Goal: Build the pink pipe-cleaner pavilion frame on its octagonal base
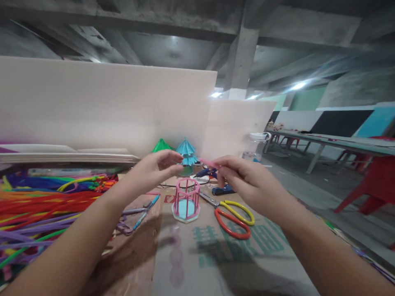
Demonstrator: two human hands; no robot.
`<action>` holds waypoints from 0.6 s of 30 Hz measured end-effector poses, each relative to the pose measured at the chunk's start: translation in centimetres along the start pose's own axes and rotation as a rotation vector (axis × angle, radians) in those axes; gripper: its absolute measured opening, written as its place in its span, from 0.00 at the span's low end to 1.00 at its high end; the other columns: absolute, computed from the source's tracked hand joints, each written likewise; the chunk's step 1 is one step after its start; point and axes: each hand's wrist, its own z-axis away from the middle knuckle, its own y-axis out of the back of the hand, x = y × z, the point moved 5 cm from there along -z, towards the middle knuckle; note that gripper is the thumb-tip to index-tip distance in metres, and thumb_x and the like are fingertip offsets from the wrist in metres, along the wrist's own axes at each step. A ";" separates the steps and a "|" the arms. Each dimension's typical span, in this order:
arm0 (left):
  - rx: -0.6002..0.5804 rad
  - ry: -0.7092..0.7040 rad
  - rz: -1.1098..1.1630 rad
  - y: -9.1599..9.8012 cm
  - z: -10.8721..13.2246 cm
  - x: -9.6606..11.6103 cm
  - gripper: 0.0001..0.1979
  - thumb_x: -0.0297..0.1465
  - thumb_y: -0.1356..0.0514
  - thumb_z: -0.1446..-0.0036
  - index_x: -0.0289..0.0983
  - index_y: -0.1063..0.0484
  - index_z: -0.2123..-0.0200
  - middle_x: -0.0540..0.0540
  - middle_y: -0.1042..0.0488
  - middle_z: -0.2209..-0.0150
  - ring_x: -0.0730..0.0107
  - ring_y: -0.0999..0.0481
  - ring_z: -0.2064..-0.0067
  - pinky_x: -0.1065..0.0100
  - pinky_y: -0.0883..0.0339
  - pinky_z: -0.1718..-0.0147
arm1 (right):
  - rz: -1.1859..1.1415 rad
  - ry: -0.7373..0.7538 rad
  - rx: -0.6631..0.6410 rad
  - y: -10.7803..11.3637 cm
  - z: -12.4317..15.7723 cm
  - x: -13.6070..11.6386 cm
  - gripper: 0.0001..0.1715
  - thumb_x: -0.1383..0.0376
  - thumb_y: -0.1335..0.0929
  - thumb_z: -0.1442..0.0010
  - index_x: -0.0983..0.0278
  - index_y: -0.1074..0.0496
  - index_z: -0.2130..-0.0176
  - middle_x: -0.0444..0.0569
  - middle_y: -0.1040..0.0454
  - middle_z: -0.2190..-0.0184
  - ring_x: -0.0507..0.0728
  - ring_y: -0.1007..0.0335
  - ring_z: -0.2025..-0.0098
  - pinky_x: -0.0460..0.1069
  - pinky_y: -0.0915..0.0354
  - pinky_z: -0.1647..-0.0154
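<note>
My right hand (pixel 247 179) pinches the end of a thin pink strip (pixel 206 163), which points left. My left hand (pixel 154 168) hovers across from it, thumb and fingers apart, with nothing between them. Below and between the hands stands a small pink frame (pixel 187 193) of upright posts on a polygonal base with a light blue floor. Scissors (pixel 234 220) with one red and one yellow handle lie to its right on the cardboard (pixel 185 250). Behind the frame are a blue tiered-roof model (pixel 185 149) and a green cone-shaped roof (pixel 162 145).
Bundles of coloured strips (pixel 40 209) fill the left side. A blue pen (pixel 146 211) lies near them. A dark blue glue gun (pixel 207 172), a dark blue tool (pixel 224 190) and a clear bottle (pixel 256 146) sit at back right. White boards (pixel 105 107) stand behind.
</note>
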 end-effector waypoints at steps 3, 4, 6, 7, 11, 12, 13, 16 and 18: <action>-0.179 -0.023 -0.057 -2.0 -1.0 -3.3 0.37 0.43 0.35 0.51 0.40 0.40 0.39 0.39 0.33 0.41 0.53 0.32 0.42 0.59 0.35 0.47 | 0.022 -0.068 -0.072 -0.3 -0.5 1.7 0.13 0.67 0.41 0.35 0.63 0.31 0.54 0.45 0.24 0.71 0.51 0.35 0.77 0.45 0.43 0.76; -0.245 0.005 -0.052 -2.9 -1.0 -4.2 0.40 0.42 0.35 0.50 0.42 0.45 0.36 0.39 0.34 0.40 0.54 0.32 0.42 0.60 0.34 0.48 | 0.057 -0.089 -0.081 -0.4 -0.6 2.2 0.12 0.68 0.40 0.36 0.63 0.32 0.55 0.46 0.23 0.70 0.51 0.34 0.77 0.45 0.42 0.75; -0.334 0.048 -0.033 -4.3 -0.9 -5.2 0.43 0.42 0.36 0.49 0.42 0.52 0.33 0.38 0.35 0.39 0.54 0.32 0.41 0.61 0.34 0.49 | 0.162 -0.108 -0.074 -0.6 -0.8 2.7 0.08 0.69 0.39 0.37 0.63 0.32 0.59 0.48 0.22 0.68 0.52 0.31 0.74 0.46 0.42 0.73; -0.354 0.059 -0.030 -4.8 -0.8 -5.4 0.44 0.41 0.36 0.49 0.41 0.53 0.33 0.37 0.34 0.39 0.54 0.32 0.42 0.61 0.35 0.49 | 0.214 -0.107 -0.067 -0.7 -0.9 2.8 0.07 0.69 0.38 0.37 0.63 0.32 0.61 0.49 0.21 0.68 0.53 0.30 0.73 0.46 0.42 0.72; -0.357 0.070 -0.047 -5.6 -0.3 -4.4 0.47 0.43 0.36 0.49 0.37 0.55 0.32 0.35 0.29 0.45 0.52 0.29 0.46 0.60 0.35 0.52 | 0.319 -0.093 -0.083 -1.2 -0.9 2.7 0.07 0.66 0.36 0.37 0.63 0.29 0.66 0.49 0.22 0.69 0.54 0.29 0.70 0.46 0.43 0.72; -0.360 0.074 -0.063 -5.5 -0.1 -4.0 0.48 0.44 0.36 0.49 0.36 0.55 0.32 0.35 0.28 0.46 0.52 0.27 0.48 0.61 0.35 0.54 | 0.336 -0.091 -0.091 -1.3 -0.9 2.6 0.07 0.66 0.35 0.37 0.63 0.28 0.66 0.48 0.22 0.70 0.54 0.29 0.71 0.46 0.44 0.73; -0.367 0.082 -0.083 -5.3 0.0 -3.6 0.49 0.45 0.35 0.50 0.36 0.56 0.32 0.35 0.27 0.48 0.53 0.26 0.51 0.62 0.34 0.55 | 0.351 -0.088 -0.099 -1.4 -0.9 2.5 0.08 0.65 0.35 0.37 0.63 0.27 0.66 0.48 0.22 0.71 0.54 0.30 0.72 0.46 0.45 0.73; -0.435 0.139 -0.143 -4.9 0.6 -2.8 0.51 0.43 0.34 0.51 0.38 0.58 0.31 0.37 0.24 0.50 0.58 0.23 0.57 0.65 0.34 0.60 | 0.381 -0.087 -0.131 -1.9 -0.9 2.5 0.08 0.67 0.35 0.37 0.63 0.26 0.65 0.48 0.22 0.71 0.53 0.30 0.71 0.46 0.45 0.72; -0.475 0.176 -0.174 -4.7 0.8 -2.6 0.50 0.41 0.34 0.51 0.42 0.59 0.31 0.40 0.26 0.47 0.61 0.23 0.58 0.67 0.34 0.62 | 0.388 -0.085 -0.153 -2.3 -0.9 2.7 0.08 0.69 0.36 0.37 0.63 0.27 0.65 0.47 0.22 0.70 0.53 0.30 0.70 0.46 0.46 0.71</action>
